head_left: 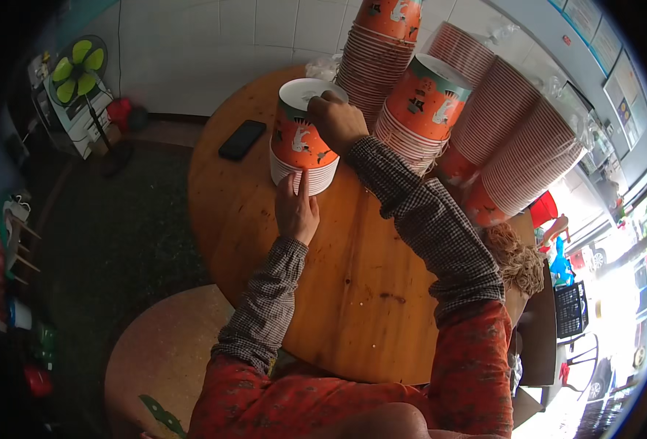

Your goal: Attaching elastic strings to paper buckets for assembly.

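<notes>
An upside-down stack of orange paper buckets (301, 139), with white rims nested at the bottom, stands on the round wooden table (338, 293). My left hand (298, 212) touches the near side of its rims, fingers stretched upward along them. Above it, my right hand (336, 124) is closed at the upper right edge of the stack, beside the white base. Whatever sits between those right fingers is hidden. Close by on the right is a second upside-down bucket stack (422, 102), with thin strands hanging at its rims.
A black phone (243, 140) lies left of the stack. Behind stands a tall bucket stack (371, 66); plastic-wrapped stacks (517, 146) lean at the right. A bundle of tan twine (513, 256) hangs at the right table edge. A round stool (162, 351) and a green fan (79, 69) are leftward.
</notes>
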Demonstrator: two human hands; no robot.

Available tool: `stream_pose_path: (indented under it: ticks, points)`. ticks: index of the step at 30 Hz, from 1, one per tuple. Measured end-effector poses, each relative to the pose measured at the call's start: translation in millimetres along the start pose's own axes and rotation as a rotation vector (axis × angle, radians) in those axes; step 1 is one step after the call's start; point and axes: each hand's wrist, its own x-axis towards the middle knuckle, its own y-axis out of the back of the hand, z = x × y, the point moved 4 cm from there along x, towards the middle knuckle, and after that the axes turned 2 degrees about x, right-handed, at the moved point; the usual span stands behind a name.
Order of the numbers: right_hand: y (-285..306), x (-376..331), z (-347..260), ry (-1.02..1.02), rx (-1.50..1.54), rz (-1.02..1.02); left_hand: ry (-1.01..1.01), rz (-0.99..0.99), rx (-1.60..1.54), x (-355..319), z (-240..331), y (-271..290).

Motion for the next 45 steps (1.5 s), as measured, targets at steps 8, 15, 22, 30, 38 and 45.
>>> stream_pose_path:
  ticks: [8,15,22,30,38,45]
  points:
    - [0.7,2.6,-2.9,-0.028,0.122,0.104,-0.071,0.034,0.073,2.0,-3.4,7.0]
    - [3.2,1.2,0.1,-0.029,0.101,0.066,-0.051,0.037,0.114,4.7,4.3,15.1]
    - [11.9,12.3,2.2,-0.022,0.074,0.016,-0.021,0.090,0.183,11.7,6.4,15.7]
    - [23.6,33.4,1.8,-0.055,0.046,0.008,-0.027,0.112,0.149,14.8,4.4,14.8]
    - [42.2,55.4,14.4,-0.003,0.009,0.179,-0.080,0.117,0.159,12.8,6.8,12.8]
    - [179.4,96.6,44.0,0.490,-0.861,0.578,-0.083,0.072,0.063,13.1,9.4,12.8]
